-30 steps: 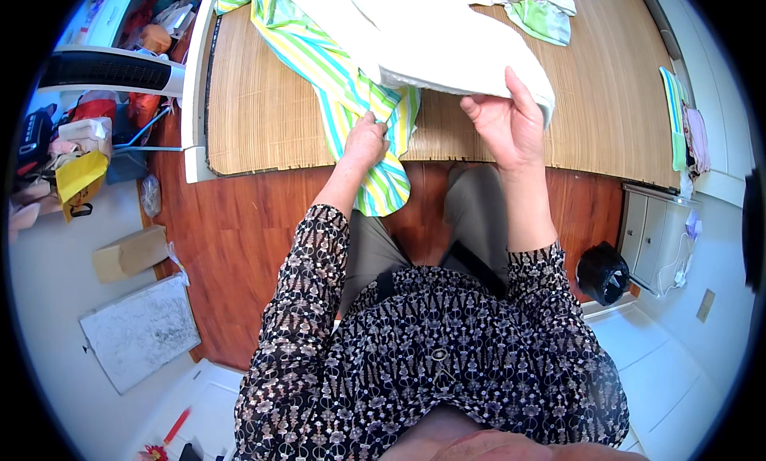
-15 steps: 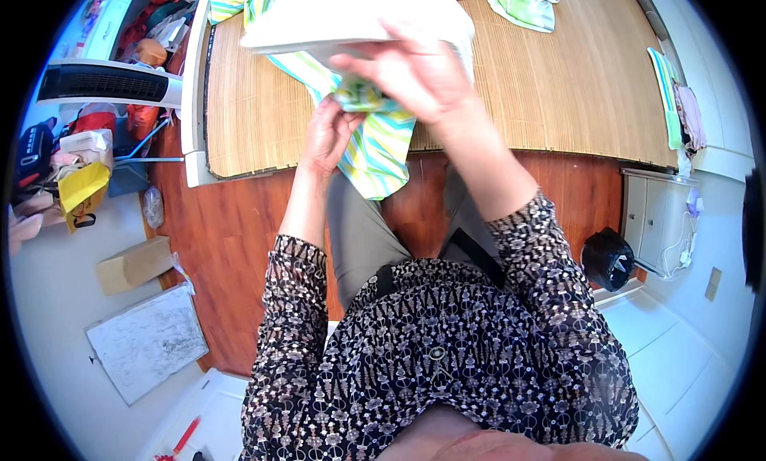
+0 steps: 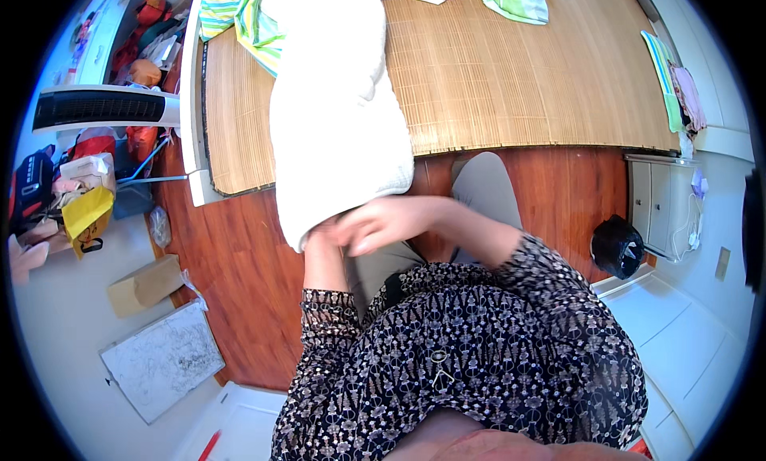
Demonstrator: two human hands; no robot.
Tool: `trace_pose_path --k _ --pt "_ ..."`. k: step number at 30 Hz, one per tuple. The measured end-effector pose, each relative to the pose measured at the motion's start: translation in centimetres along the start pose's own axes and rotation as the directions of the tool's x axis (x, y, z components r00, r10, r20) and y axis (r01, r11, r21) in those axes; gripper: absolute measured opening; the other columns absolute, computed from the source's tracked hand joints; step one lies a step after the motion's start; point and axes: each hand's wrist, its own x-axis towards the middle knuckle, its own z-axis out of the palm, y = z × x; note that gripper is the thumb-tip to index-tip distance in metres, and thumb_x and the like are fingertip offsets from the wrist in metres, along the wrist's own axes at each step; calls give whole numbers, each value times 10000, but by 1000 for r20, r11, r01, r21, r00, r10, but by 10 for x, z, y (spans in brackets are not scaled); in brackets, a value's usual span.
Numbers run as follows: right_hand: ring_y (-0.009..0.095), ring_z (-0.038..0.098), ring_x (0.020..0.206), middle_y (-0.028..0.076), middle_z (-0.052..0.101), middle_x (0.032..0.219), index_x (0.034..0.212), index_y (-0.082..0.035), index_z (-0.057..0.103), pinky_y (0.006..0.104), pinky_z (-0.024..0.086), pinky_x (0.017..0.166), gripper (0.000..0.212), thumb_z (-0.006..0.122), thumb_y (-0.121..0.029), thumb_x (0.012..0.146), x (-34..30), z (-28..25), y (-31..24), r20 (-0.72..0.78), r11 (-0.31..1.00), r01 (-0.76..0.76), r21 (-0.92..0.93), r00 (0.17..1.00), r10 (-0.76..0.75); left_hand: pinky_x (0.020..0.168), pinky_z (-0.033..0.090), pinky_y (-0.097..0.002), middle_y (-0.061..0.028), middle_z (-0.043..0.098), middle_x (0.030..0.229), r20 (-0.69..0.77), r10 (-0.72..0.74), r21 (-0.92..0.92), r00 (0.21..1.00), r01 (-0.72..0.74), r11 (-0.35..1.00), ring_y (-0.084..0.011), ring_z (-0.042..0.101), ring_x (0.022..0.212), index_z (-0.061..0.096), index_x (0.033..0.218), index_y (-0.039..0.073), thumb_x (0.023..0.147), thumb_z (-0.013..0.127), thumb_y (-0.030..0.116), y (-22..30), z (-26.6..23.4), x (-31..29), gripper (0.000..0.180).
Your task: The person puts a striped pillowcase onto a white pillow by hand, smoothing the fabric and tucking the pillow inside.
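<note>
A long white padded cloth (image 3: pixel 343 142), like a quilt or an inner pad, lies over the mat and hangs past the near edge toward me. My left hand (image 3: pixel 321 231) reaches under its near hem, so only the wrist side shows and the fingers are hidden. Across that wrist comes my right hand (image 3: pixel 387 223), its bent fingers slightly blurred and closed at the hem. Beyond the white cloth, to its left, lies striped green, yellow and blue fabric (image 3: pixel 259 22).
The bamboo mat (image 3: pixel 511 78) covers a bed. Another green-and-white cloth (image 3: pixel 515 2) lies at its far side. A tower fan (image 3: pixel 104 108) stands at left, near piled bags. At right are a black bin (image 3: pixel 617 247) and a small cabinet (image 3: pixel 646 209).
The white cloth has come down toward me and now hangs over the near edge. The striped piece between my hands is no longer visible. Both hands have moved nearer my body.
</note>
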Motion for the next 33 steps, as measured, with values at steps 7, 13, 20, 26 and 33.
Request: trace_pose_path --k 7,13,20,26,33 --pt "180 561 1096 135 564 1224 1298 35 453 328 512 858 496 420 -360 1000 -55 -105 117 -757 981 -111 160 624 194 1002 426 -386 -110 508 1294 -124 -130 -478 984 55 876 -242 488 1195 447 1310 37 940 537 162 -2 -4 16 401" --pt "206 571 1092 123 573 1211 1297 28 440 350 483 923 506 642 -185 886 -17 -91 49 -846 796 502 338 532 24 1002 418 -383 -98 522 1283 -189 -7 178 982 41 983 -250 480 1200 466 1301 41 903 580 107 6 -7 -15 419" --pt "347 604 1004 220 582 1106 1277 13 439 371 498 856 571 688 -197 808 42 -31 -68 -549 754 -82 -651 737 -394 1046 366 -427 -86 468 1343 -55 163 132 985 -154 979 -270 443 1232 417 1356 99 875 607 286 12 24 -10 551" --pt "377 460 1186 222 415 1300 1384 -84 384 422 410 982 724 734 -236 769 57 -12 -33 -161 512 260 -819 752 -640 1063 352 -457 -167 429 1389 -28 265 -299 964 -261 918 -324 401 1277 384 1370 -4 988 362 264 68 -7 3 467" --pt "384 497 1157 219 486 1286 1308 -73 485 435 440 931 634 738 -217 745 45 -65 62 -596 401 -450 -798 690 -411 1032 399 -479 -197 464 1361 -124 253 -340 960 -280 898 -326 460 1243 419 1327 -49 990 348 211 63 45 10 432"
